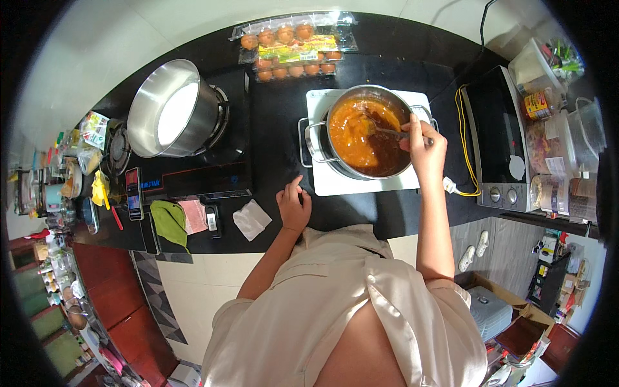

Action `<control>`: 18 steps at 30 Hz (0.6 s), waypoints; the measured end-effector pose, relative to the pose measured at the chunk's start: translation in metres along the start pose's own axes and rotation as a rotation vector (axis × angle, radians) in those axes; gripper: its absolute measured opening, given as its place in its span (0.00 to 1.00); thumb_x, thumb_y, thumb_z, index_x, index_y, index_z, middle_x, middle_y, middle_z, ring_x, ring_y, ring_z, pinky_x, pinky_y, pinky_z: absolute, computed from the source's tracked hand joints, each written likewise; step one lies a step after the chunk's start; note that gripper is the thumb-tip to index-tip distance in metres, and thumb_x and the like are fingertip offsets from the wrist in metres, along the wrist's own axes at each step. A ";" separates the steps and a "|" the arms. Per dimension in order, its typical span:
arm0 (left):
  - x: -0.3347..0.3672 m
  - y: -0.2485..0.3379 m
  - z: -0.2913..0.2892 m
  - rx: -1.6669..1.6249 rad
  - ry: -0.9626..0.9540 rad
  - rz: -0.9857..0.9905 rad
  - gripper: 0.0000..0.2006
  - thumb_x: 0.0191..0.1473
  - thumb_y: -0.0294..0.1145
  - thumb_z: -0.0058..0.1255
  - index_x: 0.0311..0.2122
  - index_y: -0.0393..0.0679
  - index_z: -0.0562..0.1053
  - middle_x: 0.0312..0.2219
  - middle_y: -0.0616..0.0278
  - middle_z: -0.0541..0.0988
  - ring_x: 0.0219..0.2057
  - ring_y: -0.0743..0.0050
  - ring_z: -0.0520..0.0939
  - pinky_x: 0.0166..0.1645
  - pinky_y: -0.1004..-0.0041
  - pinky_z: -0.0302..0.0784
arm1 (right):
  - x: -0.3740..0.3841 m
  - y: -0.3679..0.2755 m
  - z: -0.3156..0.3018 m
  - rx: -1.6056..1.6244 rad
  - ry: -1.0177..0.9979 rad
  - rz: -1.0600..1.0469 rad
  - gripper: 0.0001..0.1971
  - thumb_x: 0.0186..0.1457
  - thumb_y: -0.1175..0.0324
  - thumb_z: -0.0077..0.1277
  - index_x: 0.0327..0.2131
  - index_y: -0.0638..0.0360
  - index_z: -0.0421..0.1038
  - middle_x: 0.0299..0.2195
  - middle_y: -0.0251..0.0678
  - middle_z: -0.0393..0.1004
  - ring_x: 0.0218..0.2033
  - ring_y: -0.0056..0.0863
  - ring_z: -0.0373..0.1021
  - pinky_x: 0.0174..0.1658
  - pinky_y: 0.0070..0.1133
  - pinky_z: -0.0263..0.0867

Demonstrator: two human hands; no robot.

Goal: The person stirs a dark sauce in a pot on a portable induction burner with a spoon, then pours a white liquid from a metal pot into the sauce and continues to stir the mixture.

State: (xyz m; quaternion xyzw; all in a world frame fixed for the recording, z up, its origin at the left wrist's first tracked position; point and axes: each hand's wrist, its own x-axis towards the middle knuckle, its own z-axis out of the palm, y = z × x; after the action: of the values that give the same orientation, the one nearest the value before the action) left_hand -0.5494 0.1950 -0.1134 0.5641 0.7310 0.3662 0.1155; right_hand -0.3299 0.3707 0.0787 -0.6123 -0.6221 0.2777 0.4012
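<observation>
My right hand point(427, 149) is closed around the handle of a metal spoon point(390, 133). The spoon's far end dips into thick orange-brown sauce point(353, 138), so its shape is mostly hidden. The sauce fills a steel pot point(317, 143) with side handles, which stands on a white cooktop point(322, 187). Left of the pot, near the front of the black counter, my left hand point(294, 208) rests with its fingers loosely bent and apart, holding nothing. A crumpled white tissue point(251, 220) lies on the counter to the left of that hand.
A large steel pot point(145, 116) with white contents sits on the gas stove point(213, 180) at left. Egg cartons point(293, 48) lie at the back. To the right is a microwave point(496, 138) beside a yellow cable point(463, 122). A green cloth point(169, 222) and phone point(133, 193) lie at front left.
</observation>
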 end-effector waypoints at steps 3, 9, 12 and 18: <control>0.001 0.000 0.002 0.005 0.003 0.014 0.18 0.50 0.27 0.47 0.49 0.43 0.71 0.28 0.65 0.71 0.32 0.68 0.74 0.46 0.66 0.62 | 0.000 0.022 0.029 0.036 -0.009 0.001 0.19 0.62 0.60 0.48 0.25 0.64 0.78 0.13 0.38 0.74 0.16 0.24 0.73 0.24 0.22 0.67; -0.001 -0.006 0.005 0.011 -0.012 -0.007 0.14 0.52 0.27 0.46 0.45 0.44 0.73 0.25 0.63 0.72 0.30 0.64 0.75 0.46 0.65 0.63 | -0.019 0.003 0.010 -0.077 -0.247 -0.023 0.20 0.62 0.61 0.47 0.23 0.68 0.76 0.13 0.39 0.73 0.14 0.22 0.72 0.20 0.19 0.66; -0.002 -0.009 0.007 0.018 0.007 0.047 0.13 0.54 0.27 0.44 0.45 0.44 0.73 0.25 0.60 0.75 0.30 0.62 0.76 0.46 0.64 0.64 | -0.013 -0.003 -0.007 -0.124 -0.164 -0.006 0.21 0.62 0.59 0.47 0.23 0.68 0.76 0.13 0.38 0.73 0.15 0.23 0.73 0.19 0.19 0.66; 0.002 -0.006 0.008 0.024 0.034 -0.040 0.13 0.57 0.27 0.41 0.45 0.44 0.74 0.28 0.56 0.79 0.31 0.59 0.78 0.47 0.62 0.64 | -0.006 -0.006 0.031 0.045 -0.018 -0.148 0.18 0.62 0.62 0.48 0.25 0.67 0.77 0.14 0.38 0.75 0.16 0.21 0.73 0.23 0.20 0.67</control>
State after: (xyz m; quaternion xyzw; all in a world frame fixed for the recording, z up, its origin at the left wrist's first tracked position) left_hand -0.5502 0.1993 -0.1230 0.5444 0.7483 0.3646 0.1038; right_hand -0.3594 0.3685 0.0666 -0.5528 -0.6628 0.2670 0.4286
